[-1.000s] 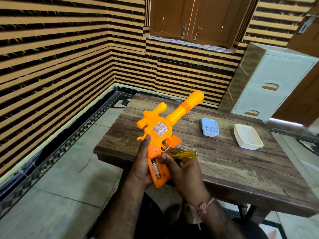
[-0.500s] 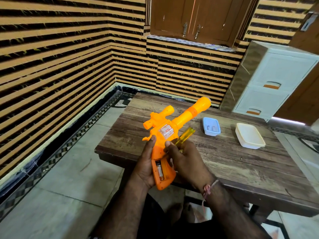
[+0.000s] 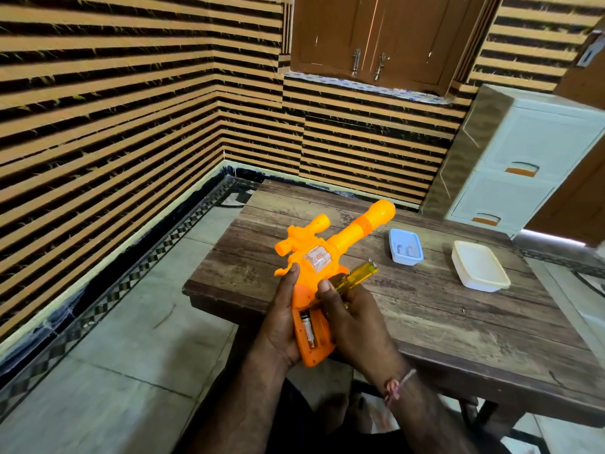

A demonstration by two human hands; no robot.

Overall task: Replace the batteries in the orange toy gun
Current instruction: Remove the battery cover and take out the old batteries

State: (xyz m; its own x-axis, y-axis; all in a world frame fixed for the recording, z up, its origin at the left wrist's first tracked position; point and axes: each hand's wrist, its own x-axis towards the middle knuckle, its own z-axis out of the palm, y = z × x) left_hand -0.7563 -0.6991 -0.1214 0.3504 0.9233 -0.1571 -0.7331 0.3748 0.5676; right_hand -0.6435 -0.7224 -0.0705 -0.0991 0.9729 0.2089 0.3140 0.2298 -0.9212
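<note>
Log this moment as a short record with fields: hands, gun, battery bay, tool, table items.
left hand: grips the gun's handle
right hand: holds the screwdriver, thumb on the gun
gun: held over the table's near edge, barrel pointing away
battery bay: open in the handle, one battery showing
table: blue tray, white tub, both right of the gun

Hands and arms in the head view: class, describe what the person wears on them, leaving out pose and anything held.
Both forearms are bare, with no sleeves or gloves showing. The left hand shows no ring or band. At the wrist of the right hand is a thin pinkish-red thread band, knotted, with loose ends.
</note>
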